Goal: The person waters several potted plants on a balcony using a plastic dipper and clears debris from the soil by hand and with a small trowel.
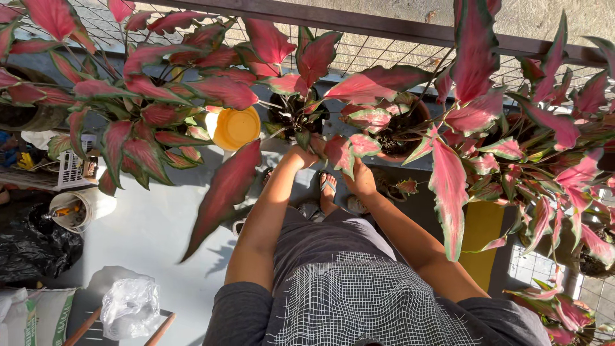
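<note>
Nearest: my own lap, grey shorts and a checked grey-white shirt hem, both forearms running up and away from me toward the ledge.

Left hand (298, 156): reaches to the dark pot (296, 118) of the small red-leaved plant, the hand at its near side. Leaves cover the fingers; I cannot tell whether they grip or rest.

Right hand (362, 178): lies just below the leaves of the terracotta pot (410, 131). Fingers curl under the foliage, hidden; how wide they stand, I cannot tell.

Key relation: the dark pot sits straight ahead of and just above my left hand, so that hand is the nearer one; the terracotta pot lies up and to the right of my right hand. Stems stand roughly upright from both pots, leaves splaying outward.

Between my hands, lower down, my feet in sandals (328, 186) on a smooth pale grey floor.

Materials: leaves are broad, pointed, waxy, pink-red centres with green margins. One long leaf (224, 192) droops near my left forearm.

Further out: a yellow plastic tub (236, 127) left of the dark pot, a white bucket (86, 208), a crumpled clear bag (130, 306), black sheeting. Behind it all, wire mesh railing (378, 54) under a dark top bar.
</note>
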